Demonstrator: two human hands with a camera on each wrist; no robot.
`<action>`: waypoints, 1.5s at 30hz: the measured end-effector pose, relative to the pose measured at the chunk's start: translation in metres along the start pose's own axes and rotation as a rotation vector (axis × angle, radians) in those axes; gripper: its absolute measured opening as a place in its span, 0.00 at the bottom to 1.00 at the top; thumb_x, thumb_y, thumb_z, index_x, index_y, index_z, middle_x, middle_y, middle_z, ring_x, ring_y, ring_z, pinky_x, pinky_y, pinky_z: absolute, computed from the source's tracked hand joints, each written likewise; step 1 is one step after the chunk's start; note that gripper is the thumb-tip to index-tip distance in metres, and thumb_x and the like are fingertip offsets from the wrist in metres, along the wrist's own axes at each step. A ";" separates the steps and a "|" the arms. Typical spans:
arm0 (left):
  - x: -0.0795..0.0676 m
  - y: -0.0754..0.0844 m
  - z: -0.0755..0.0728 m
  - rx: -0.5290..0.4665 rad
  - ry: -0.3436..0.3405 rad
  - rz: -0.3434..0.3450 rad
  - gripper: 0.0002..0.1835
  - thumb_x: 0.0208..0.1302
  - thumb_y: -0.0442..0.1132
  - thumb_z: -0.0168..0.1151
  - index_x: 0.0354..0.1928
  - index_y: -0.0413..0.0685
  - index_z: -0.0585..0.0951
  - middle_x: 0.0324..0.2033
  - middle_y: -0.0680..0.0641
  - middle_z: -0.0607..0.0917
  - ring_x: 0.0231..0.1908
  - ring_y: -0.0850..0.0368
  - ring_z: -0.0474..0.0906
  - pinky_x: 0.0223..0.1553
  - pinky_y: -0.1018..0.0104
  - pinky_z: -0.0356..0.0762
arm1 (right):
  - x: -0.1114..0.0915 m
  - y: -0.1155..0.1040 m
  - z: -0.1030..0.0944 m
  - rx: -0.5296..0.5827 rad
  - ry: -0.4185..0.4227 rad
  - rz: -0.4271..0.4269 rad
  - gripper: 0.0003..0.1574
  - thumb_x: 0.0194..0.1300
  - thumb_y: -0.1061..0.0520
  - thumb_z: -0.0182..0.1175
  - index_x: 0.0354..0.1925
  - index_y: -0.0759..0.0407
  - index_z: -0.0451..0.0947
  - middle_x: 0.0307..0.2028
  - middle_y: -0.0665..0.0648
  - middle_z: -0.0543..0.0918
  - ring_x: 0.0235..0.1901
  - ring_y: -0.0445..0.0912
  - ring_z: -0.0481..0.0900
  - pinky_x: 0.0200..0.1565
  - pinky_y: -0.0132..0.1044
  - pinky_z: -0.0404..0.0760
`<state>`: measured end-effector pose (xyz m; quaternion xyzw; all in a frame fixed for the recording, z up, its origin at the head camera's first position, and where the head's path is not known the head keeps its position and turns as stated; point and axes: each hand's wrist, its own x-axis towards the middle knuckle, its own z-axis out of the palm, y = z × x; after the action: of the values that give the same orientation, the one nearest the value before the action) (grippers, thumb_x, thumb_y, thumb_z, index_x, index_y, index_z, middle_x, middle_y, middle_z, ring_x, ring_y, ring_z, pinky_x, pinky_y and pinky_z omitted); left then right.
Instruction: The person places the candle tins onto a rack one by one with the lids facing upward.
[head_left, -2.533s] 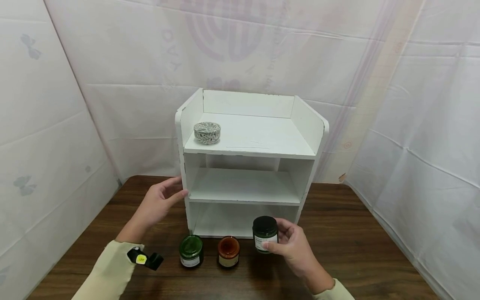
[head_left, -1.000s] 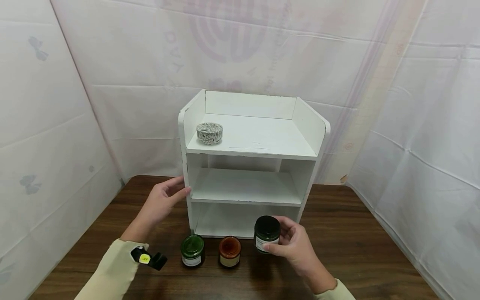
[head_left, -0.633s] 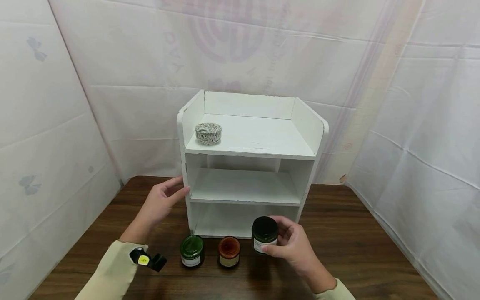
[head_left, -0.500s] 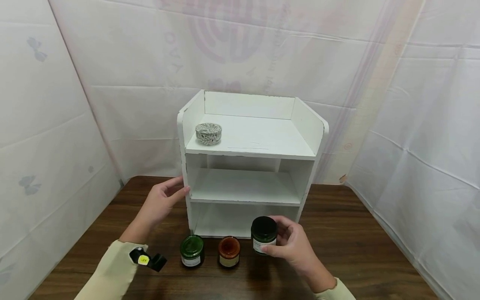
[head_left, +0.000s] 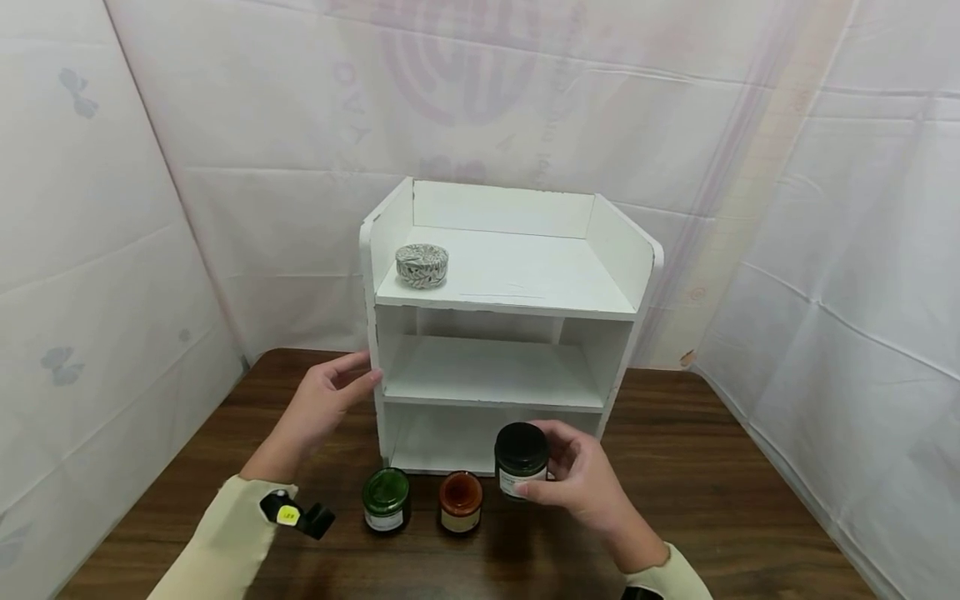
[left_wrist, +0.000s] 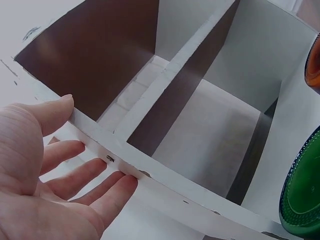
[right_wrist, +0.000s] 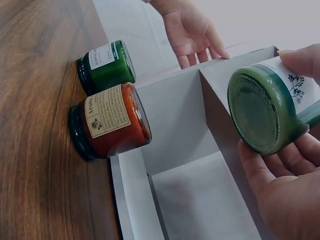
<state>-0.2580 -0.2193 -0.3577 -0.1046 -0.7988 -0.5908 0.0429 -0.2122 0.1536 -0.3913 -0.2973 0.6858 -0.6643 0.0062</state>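
The light is soft and bright. A dark shadow sits on the table [head_left: 720, 475] under the held jar [head_left: 521, 450]. Both wrist views look hazy, with washed-out white top corners.

The white shelf unit [head_left: 525, 271] was shared by all views: from above at the head, close and tilted at both wrists.

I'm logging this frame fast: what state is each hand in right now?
Left hand: open, touching the side of the white shelf unit.
Right hand: closed, holding the black-lidded green jar.
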 end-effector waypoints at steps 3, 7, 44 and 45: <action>0.000 0.001 0.000 -0.005 -0.005 -0.002 0.35 0.74 0.54 0.62 0.75 0.44 0.68 0.72 0.40 0.72 0.68 0.45 0.71 0.63 0.56 0.78 | 0.002 -0.001 0.001 0.012 -0.006 -0.004 0.38 0.50 0.68 0.77 0.58 0.73 0.75 0.48 0.50 0.86 0.47 0.41 0.84 0.51 0.32 0.85; 0.000 0.002 0.001 -0.004 -0.004 -0.002 0.35 0.74 0.53 0.62 0.75 0.44 0.68 0.73 0.40 0.71 0.68 0.45 0.71 0.62 0.61 0.78 | 0.004 -0.004 0.002 0.030 -0.008 -0.020 0.38 0.50 0.68 0.77 0.58 0.74 0.75 0.49 0.50 0.86 0.47 0.40 0.84 0.51 0.32 0.85; -0.002 0.002 0.000 0.003 -0.003 -0.002 0.35 0.74 0.55 0.61 0.76 0.46 0.68 0.73 0.42 0.71 0.69 0.43 0.70 0.59 0.67 0.79 | 0.018 -0.026 0.009 0.108 0.014 -0.055 0.40 0.49 0.70 0.77 0.60 0.76 0.74 0.51 0.51 0.86 0.49 0.41 0.84 0.52 0.31 0.84; -0.002 0.002 0.000 0.004 -0.002 -0.002 0.35 0.74 0.55 0.61 0.76 0.46 0.68 0.74 0.42 0.71 0.69 0.44 0.70 0.59 0.67 0.79 | 0.018 -0.026 0.009 0.111 0.013 -0.058 0.40 0.49 0.70 0.77 0.60 0.76 0.74 0.51 0.52 0.86 0.49 0.41 0.84 0.52 0.31 0.84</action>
<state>-0.2556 -0.2190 -0.3565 -0.1043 -0.8002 -0.5891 0.0417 -0.2129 0.1391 -0.3612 -0.3117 0.6391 -0.7031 -0.0010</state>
